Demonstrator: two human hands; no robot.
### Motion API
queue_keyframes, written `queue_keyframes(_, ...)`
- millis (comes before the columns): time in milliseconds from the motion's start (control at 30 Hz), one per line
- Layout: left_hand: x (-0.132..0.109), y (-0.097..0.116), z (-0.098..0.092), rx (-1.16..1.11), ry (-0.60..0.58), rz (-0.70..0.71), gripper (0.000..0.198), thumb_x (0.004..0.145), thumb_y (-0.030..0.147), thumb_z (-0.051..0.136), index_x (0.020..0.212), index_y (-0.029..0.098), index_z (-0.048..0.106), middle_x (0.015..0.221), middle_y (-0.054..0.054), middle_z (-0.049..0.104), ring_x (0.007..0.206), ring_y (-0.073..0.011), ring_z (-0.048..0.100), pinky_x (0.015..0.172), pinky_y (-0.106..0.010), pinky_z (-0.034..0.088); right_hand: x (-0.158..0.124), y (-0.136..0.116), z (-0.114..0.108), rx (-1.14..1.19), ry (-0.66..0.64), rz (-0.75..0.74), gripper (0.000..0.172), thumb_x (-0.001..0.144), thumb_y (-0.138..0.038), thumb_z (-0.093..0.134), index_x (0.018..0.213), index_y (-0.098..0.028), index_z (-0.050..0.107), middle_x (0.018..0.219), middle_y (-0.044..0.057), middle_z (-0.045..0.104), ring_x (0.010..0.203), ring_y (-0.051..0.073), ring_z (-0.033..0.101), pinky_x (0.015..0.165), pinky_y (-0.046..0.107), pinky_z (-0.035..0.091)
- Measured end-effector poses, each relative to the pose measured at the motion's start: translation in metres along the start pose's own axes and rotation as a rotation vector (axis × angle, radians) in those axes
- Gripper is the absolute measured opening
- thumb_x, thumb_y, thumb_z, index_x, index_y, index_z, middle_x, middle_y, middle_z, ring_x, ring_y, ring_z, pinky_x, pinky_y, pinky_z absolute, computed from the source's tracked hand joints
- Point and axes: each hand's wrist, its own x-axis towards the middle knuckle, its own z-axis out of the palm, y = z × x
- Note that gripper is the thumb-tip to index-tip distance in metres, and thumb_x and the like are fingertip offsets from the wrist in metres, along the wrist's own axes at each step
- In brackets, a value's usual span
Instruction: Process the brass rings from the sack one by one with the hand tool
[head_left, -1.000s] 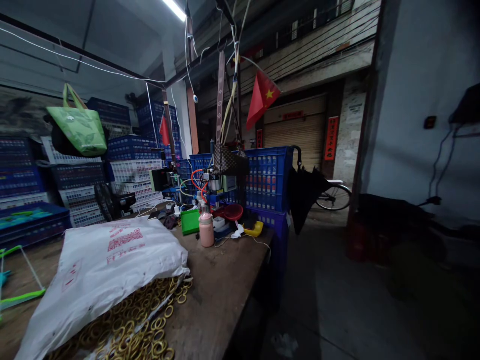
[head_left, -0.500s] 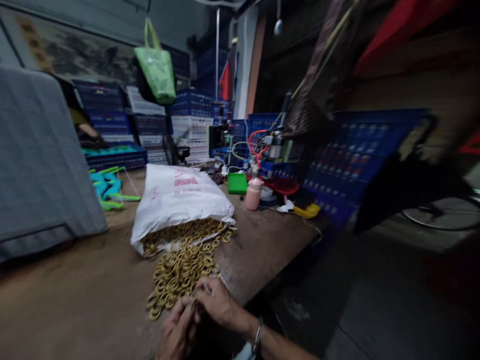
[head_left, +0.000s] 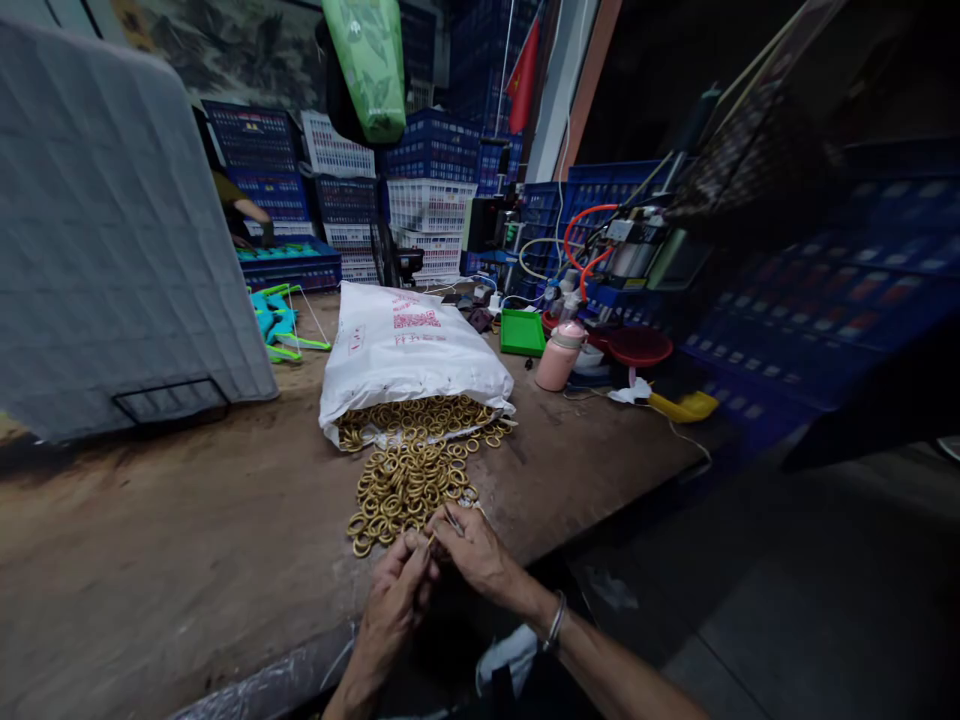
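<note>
Tilted down from the room to the bench [head_left: 187,540] within the last second, and steadier now. Left hand [head_left: 394,600] and right hand [head_left: 472,555] brought together at the near edge of the rings [head_left: 405,480], both curled, fingertips pinching what looks like one ring. Rest spilled from the sack [head_left: 409,345].
</note>
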Motion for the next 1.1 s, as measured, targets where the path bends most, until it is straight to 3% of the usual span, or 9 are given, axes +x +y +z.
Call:
queue_keyframes(100, -0.001, -0.002, 0.000, -0.045, 0.005, -0.001, 0.028, 0.072, 0.046, 0.055, 0.072, 0.019, 0.048, 0.052, 0.008, 0.042, 0.035, -0.0026, 0.023, 0.034, -0.017, 0.014, 0.000, 0.002, -0.003, -0.081, 0.009, 0.000, 0.021, 0.083, -0.026, 0.035, 0.079, -0.015, 0.053, 0.059, -0.003, 0.050, 0.054, 0.008, 0.046, 0.055, 0.018, 0.034)
queue_keyframes(200, 0.000, -0.004, 0.000, -0.066, 0.034, -0.005, 0.028, 0.072, 0.045, 0.055, 0.071, 0.019, 0.048, 0.051, 0.008, 0.043, 0.035, -0.0027, 0.024, 0.035, -0.017, 0.015, -0.004, 0.005, -0.005, -0.369, -0.004, -0.114, 0.014, 0.077, -0.016, 0.039, 0.077, -0.018, 0.053, 0.059, -0.003, 0.049, 0.055, 0.008, 0.043, 0.054, 0.019, 0.030)
queue_keyframes(367, 0.001, -0.003, 0.003, -0.081, 0.068, 0.047, 0.032, 0.065, 0.047, 0.062, 0.069, 0.017, 0.049, 0.050, 0.008, 0.044, 0.037, -0.0028, 0.028, 0.037, -0.016, 0.019, -0.012, 0.005, -0.004, -0.659, -0.084, -0.192, 0.021, 0.065, -0.007, 0.039, 0.078, -0.019, 0.050, 0.064, -0.002, 0.052, 0.060, 0.010, 0.043, 0.056, 0.021, 0.025)
queue_keyframes(500, 0.001, 0.000, 0.003, -0.031, 0.110, 0.069, 0.038, 0.059, 0.052, 0.064, 0.064, 0.017, 0.049, 0.049, 0.007, 0.044, 0.037, -0.0037, 0.029, 0.038, -0.017, 0.021, -0.014, 0.003, -0.004, -0.759, -0.112, -0.195, 0.026, 0.064, -0.007, 0.037, 0.083, -0.020, 0.049, 0.069, 0.000, 0.054, 0.064, 0.012, 0.046, 0.058, 0.023, 0.025)
queue_keyframes(700, -0.005, 0.002, 0.002, 0.066, 0.091, 0.144, 0.036, 0.067, 0.051, 0.058, 0.059, 0.017, 0.048, 0.047, 0.007, 0.042, 0.039, -0.0045, 0.031, 0.039, -0.017, 0.025, -0.009, 0.003, -0.003, -0.774, -0.169, -0.165, 0.026, 0.065, -0.008, 0.039, 0.085, -0.020, 0.049, 0.068, 0.000, 0.055, 0.061, 0.012, 0.048, 0.055, 0.023, 0.024)
queue_keyframes(867, -0.017, 0.006, 0.006, 0.077, 0.024, 0.055, 0.038, 0.065, 0.052, 0.059, 0.058, 0.017, 0.048, 0.046, 0.006, 0.047, 0.035, -0.0033, 0.031, 0.035, -0.017, 0.020, 0.002, 0.012, -0.018, -0.878, -0.028, 0.006, 0.027, 0.068, -0.006, 0.039, 0.088, -0.019, 0.051, 0.071, 0.002, 0.058, 0.062, 0.012, 0.050, 0.054, 0.023, 0.024)
queue_keyframes(1100, -0.013, 0.002, 0.004, -0.169, -0.016, -0.088, 0.035, 0.068, 0.050, 0.057, 0.067, 0.015, 0.055, 0.045, 0.005, 0.045, 0.036, -0.0038, 0.030, 0.034, -0.016, 0.020, 0.038, 0.029, -0.047, -0.808, 0.243, 0.102, 0.016, 0.081, -0.018, 0.039, 0.087, -0.017, 0.054, 0.075, 0.005, 0.061, 0.069, 0.013, 0.054, 0.058, 0.022, 0.027)
